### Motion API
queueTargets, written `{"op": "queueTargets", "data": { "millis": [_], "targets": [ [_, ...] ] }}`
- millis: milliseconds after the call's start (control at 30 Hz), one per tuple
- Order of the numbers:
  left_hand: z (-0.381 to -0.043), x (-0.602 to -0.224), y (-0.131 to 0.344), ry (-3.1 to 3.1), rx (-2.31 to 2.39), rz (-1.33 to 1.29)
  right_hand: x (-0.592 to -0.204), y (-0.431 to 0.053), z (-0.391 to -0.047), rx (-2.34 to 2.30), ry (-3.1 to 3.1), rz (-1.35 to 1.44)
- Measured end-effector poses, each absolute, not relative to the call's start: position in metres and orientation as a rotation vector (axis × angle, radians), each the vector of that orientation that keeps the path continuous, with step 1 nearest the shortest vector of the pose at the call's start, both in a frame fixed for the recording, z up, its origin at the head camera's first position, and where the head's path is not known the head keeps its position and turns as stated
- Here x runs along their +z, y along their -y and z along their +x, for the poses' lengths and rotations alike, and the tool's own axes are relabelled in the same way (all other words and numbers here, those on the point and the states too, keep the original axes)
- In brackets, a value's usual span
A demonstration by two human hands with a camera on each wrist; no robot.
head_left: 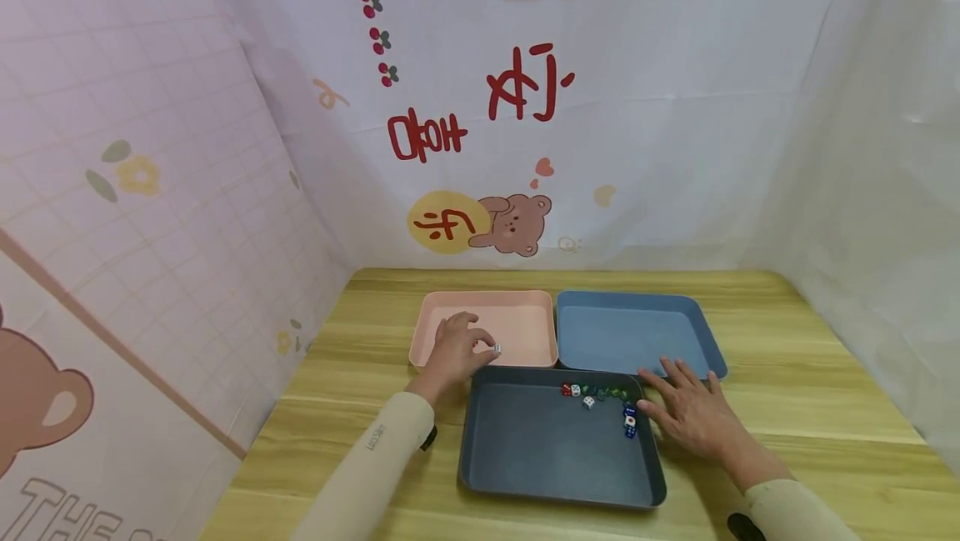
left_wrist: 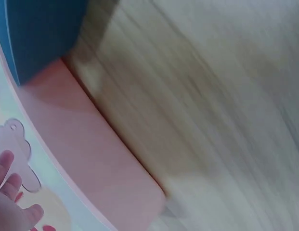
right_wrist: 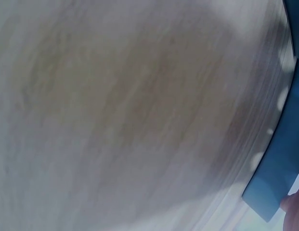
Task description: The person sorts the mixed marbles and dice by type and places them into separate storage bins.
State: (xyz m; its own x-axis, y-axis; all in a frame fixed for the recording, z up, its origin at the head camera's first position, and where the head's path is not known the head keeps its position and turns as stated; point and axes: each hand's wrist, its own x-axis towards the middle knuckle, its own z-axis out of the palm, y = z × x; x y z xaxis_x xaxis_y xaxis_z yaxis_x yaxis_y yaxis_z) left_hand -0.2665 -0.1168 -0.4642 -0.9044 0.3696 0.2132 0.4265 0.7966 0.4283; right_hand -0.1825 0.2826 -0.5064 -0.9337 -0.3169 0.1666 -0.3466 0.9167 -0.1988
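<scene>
In the head view, my left hand [head_left: 452, 351] is over the pink tray [head_left: 483, 298]. Its thumb and index finger pinch a small white die [head_left: 497, 349]. A bit of red [head_left: 475, 344] shows through the gap between them. My right hand [head_left: 693, 414], fingers spread, lies by the right side of the dark grey tray [head_left: 551, 466], fingertips at the blue tray's front rim. Close to its thumb stands a column of blue dice [head_left: 630, 433] and a white one. Along the grey tray's back wall are a red die [head_left: 566, 389], white dice [head_left: 588, 402] and several green dice [head_left: 607, 393].
The blue tray [head_left: 637, 333] sits right of the pink one, both behind the grey tray. All three stand on a wood-grain table [head_left: 352, 358]. Printed white cloth [head_left: 637, 149] hangs behind and at both sides.
</scene>
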Motion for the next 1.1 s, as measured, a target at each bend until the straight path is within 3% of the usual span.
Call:
{"op": "queueTargets", "data": {
  "millis": [600, 1100],
  "targets": [
    [-0.284, -0.472, 0.167, 2.824, -0.733, -0.243, -0.506, -0.281, -0.180, 0.398, 2.950, 0.506],
    [-0.293, -0.478, 0.167, 2.878, -0.699, -0.188, -0.506, -0.281, -0.179, 0.366, 2.936, 0.504]
  ]
}}
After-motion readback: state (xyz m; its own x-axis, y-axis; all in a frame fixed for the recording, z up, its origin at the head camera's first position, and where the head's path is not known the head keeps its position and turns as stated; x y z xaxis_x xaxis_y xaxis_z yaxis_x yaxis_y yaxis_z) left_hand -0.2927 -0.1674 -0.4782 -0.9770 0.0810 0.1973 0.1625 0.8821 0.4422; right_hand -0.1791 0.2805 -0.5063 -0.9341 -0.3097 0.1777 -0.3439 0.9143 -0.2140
